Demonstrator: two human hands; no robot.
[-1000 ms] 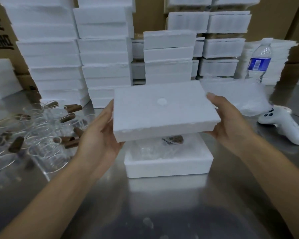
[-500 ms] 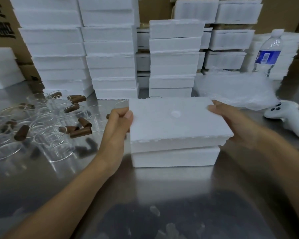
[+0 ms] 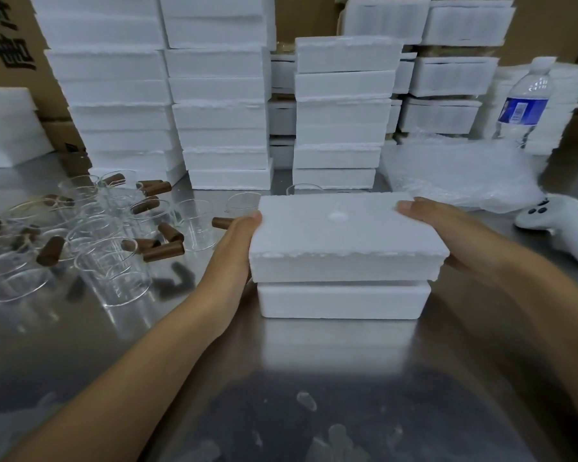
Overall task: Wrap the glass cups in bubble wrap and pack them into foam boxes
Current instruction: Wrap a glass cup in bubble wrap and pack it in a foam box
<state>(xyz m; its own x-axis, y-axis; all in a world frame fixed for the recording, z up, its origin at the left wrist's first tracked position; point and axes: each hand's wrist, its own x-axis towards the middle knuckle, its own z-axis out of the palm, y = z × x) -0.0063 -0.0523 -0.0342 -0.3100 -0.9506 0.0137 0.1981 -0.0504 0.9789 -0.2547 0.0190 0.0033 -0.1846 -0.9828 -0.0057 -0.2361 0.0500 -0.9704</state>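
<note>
Plainly white, ragged-edged foam lid (image 3: pixel 344 235) atop box (image 3: pixel 342 300).

Two bare forearms reach in from the lower corners of the frame toward its centre. The left grip (image 3: pixel 237 248) clasps the left end of the foam lid (image 3: pixel 344 235), thumb lying on top. The right grip (image 3: pixel 447 235) holds the right end, thumb on top, fingers tucked under the edge.

left hand (image 3: pixel 234 248), right hand (image 3: pixel 447 235) grip lid (image 3: pixel 341 238) atop box (image 3: pixel 341 300)
</note>
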